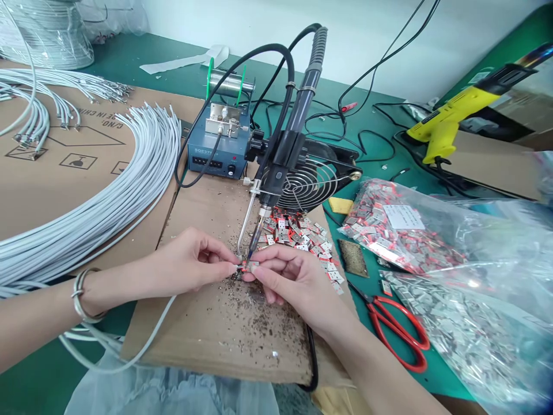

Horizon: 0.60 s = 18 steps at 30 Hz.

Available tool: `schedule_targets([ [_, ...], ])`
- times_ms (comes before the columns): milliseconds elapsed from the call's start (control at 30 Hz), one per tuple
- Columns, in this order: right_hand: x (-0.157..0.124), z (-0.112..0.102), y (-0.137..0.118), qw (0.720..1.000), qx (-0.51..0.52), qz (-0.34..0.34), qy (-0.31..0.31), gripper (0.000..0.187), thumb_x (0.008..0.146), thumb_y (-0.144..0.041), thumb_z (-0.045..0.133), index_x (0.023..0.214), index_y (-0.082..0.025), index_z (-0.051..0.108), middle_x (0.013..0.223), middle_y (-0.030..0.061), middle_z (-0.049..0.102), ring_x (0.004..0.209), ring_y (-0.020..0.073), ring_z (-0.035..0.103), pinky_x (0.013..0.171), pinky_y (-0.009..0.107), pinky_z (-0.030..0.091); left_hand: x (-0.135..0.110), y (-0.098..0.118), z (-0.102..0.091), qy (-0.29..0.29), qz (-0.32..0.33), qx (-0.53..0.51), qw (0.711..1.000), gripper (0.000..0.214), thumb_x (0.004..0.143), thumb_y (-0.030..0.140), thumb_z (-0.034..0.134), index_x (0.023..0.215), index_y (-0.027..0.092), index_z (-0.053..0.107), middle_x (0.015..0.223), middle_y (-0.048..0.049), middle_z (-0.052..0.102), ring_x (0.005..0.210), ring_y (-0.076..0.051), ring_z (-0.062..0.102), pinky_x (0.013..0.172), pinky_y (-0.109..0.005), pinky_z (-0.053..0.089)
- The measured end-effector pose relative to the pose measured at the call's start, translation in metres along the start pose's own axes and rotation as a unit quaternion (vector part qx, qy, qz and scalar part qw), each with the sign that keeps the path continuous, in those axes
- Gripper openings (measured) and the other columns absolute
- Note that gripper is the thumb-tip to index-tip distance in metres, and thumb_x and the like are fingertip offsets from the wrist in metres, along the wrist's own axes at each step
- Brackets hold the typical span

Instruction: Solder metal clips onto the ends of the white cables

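My left hand (190,262) pinches the end of a thin white cable (147,340) that runs back under my wrist. My right hand (287,276) pinches a small red and silver connector (247,266). The two meet at the middle of a cardboard work board (224,334), right under the tip of a mounted soldering iron (276,173) and its solder feed tube (245,225). Both hands are closed on their parts, fingertips almost touching. A loose heap of the same small connectors (302,233) lies just behind my right hand.
A big fan of white cables (129,184) lies on cardboard at the left. Behind the board stand a blue soldering station (220,150), a solder spool (228,80) and a black fan (311,178). At the right lie red scissors (400,328), bags of connectors (397,230) and a yellow glue gun (449,118).
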State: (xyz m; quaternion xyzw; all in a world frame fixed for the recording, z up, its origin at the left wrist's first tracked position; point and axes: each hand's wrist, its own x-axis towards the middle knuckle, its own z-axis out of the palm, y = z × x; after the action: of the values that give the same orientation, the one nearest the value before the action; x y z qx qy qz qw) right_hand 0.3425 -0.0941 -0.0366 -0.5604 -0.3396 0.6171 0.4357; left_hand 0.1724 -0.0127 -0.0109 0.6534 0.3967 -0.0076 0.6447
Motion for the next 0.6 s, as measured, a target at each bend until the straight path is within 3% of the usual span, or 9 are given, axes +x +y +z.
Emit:
schedule_targets([
  [167,-0.0005,-0.0013,0.0002,0.999,0.031,-0.015,-0.022,0.024,0.063,-0.032,0.077,0.076,-0.016,0.065,0.058,0.0024,0.070,0.038,0.0037,0.046,0.037,0.014,0.036,-0.0010,-0.0003,0.0009,-0.007,0.000,-0.014,1.000,0.017,0.078,0.025,0.055,0.081,0.012,0.066,0.042,0.0096,0.037,0.035,-0.003,0.032,0.033,-0.012,0.025],
  [600,-0.0003,-0.0032,0.0023,0.999,0.017,-0.024,-0.022,0.020,0.067,-0.031,0.075,0.078,-0.017,0.066,0.061,0.0029,0.070,0.037,0.0047,0.044,0.036,0.017,0.034,-0.0019,0.0015,0.0007,-0.011,-0.004,-0.017,1.000,0.015,0.078,0.024,0.057,0.081,0.013,0.066,0.042,0.0096,0.037,0.035,-0.004,0.032,0.033,-0.013,0.024],
])
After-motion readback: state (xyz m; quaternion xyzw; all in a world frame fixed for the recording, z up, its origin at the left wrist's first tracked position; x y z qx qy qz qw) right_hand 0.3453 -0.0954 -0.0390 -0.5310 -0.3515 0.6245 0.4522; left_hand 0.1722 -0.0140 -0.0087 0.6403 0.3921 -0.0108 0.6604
